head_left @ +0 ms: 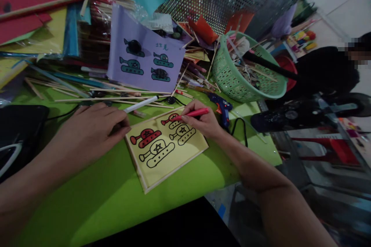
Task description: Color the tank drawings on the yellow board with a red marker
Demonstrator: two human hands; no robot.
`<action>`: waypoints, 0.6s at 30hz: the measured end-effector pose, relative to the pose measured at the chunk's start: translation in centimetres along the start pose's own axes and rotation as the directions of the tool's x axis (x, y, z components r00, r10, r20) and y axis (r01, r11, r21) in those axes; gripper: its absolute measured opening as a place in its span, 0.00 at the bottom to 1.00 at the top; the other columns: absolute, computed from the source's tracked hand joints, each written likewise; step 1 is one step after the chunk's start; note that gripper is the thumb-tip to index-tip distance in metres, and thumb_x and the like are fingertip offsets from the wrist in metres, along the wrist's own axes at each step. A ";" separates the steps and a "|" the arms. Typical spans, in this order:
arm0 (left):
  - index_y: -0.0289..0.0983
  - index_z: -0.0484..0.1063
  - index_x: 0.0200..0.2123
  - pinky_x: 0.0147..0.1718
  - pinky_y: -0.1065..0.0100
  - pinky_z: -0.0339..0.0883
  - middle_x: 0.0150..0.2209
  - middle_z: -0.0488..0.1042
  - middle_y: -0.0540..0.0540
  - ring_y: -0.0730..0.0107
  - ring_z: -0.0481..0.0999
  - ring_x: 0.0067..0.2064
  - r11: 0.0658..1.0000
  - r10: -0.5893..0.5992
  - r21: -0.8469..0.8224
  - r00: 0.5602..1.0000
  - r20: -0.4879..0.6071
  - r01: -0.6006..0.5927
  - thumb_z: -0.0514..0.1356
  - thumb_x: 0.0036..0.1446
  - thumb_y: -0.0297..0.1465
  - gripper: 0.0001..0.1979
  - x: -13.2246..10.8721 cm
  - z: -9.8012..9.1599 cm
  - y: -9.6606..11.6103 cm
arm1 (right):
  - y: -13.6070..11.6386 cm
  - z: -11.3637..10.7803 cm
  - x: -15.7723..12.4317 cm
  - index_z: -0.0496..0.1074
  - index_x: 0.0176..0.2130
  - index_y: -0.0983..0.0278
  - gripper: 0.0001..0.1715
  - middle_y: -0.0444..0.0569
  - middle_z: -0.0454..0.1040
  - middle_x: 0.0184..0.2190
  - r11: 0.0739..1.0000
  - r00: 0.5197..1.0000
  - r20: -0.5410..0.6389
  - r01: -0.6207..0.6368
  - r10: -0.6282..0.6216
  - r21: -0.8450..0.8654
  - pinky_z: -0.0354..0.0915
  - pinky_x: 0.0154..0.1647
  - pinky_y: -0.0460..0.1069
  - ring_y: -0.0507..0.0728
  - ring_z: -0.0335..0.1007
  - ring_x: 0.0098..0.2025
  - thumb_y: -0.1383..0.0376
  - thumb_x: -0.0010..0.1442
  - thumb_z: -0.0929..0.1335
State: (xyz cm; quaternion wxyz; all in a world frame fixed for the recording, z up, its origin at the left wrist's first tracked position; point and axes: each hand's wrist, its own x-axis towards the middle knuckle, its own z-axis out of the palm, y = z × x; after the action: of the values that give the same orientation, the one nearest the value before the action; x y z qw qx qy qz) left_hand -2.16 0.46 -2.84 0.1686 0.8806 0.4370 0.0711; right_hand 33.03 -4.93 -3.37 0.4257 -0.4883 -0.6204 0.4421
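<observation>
My right hand [199,119] is closed around a red marker [197,113], its tip on the small upper drawing. Under it lies a yellow card [174,158] edged with thin wooden sticks, bearing several black-outlined tank drawings with stars. The upper left tank [146,137] is filled in red; the one at the marker tip is partly red. My left hand [101,121] rests left of the card, fingers curled and thumb near its corner. A white marker [142,104] with a dark end sticks out from its fingers; the exact grip is hidden.
Behind the card stands a purple card [147,54] with dark green tanks. Wooden sticks [113,100] lie across the green table [95,200]. A blue glue gun [222,108] and a green basket [246,85] are at right. A black object [23,131] sits far left.
</observation>
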 end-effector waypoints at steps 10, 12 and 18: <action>0.48 0.77 0.34 0.44 0.51 0.62 0.34 0.82 0.43 0.45 0.79 0.46 1.000 0.000 -0.001 1.000 -0.020 0.000 0.52 0.69 0.45 0.17 0.1 0.1 0.1 | -0.2 -0.1 0.0 0.80 0.39 0.60 0.22 0.45 0.79 0.34 0.998 1.000 -0.009 -0.016 0.015 -0.056 0.69 0.37 0.51 0.55 0.75 0.36 0.47 0.65 0.83; 0.48 0.78 0.35 0.45 0.50 0.62 0.35 0.83 0.43 0.44 0.79 0.46 1.000 0.004 0.005 1.000 -0.014 -0.004 0.52 0.70 0.46 0.17 0.1 0.1 0.1 | -0.2 -0.1 -0.1 0.79 0.38 0.60 0.22 0.44 0.78 0.34 0.998 1.000 -0.006 -0.009 0.009 -0.054 0.69 0.36 0.50 0.55 0.74 0.35 0.48 0.66 0.83; 0.48 0.77 0.35 0.45 0.49 0.63 0.34 0.82 0.43 0.44 0.79 0.46 0.999 0.008 0.032 1.000 -0.015 -0.007 0.53 0.70 0.44 0.16 0.0 0.1 0.1 | -0.2 0.0 0.0 0.80 0.39 0.60 0.23 0.45 0.79 0.34 0.999 1.000 0.001 -0.012 0.012 -0.034 0.69 0.35 0.51 0.55 0.75 0.35 0.46 0.65 0.83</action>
State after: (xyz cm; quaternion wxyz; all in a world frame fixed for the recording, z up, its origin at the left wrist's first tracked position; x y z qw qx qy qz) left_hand -2.11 0.39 -2.86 0.1511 0.8843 0.4359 0.0716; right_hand 32.97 -4.92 -3.16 0.4142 -0.4987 -0.6253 0.4344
